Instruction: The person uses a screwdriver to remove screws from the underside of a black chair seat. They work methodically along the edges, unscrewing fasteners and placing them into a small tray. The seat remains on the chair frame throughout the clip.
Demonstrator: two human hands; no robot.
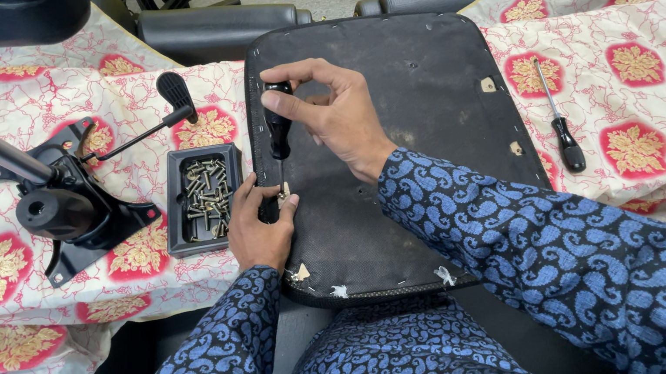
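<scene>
Nearest the camera, two sleeves of dark blue cloth with a pale blue paisley print reach forward over a lap in the same fabric. The near edge of a black fabric-covered chair seat base [440,197], lying underside up, rests against the lap, with scraps of pale stuffing showing along its stapled rim.

The left hand [259,224] sits at the seat base's left edge, its fingers pinched closed around a small brass-coloured screw [284,191] that stands on the black fabric. The right hand [335,112] is above it, closed around the black handle of a slim screwdriver [279,129] held upright, its thin shaft pointing down onto the screw.

Just left of the seat base, a small black rectangular plastic tray [176,210] holds a heap of loose screws. Further left lies a black metal chair tilt mechanism [82,211] with a long lever ending in a black paddle and a grey gas cylinder rising from it. To the right of the seat base, well apart from the hands, a second black-handled screwdriver [562,131] lies alone.

All of this rests on a surface covered by a cream cloth [649,122] printed with red and gold medallions. Beyond it, black padded chair parts [216,24] line the far edge.
</scene>
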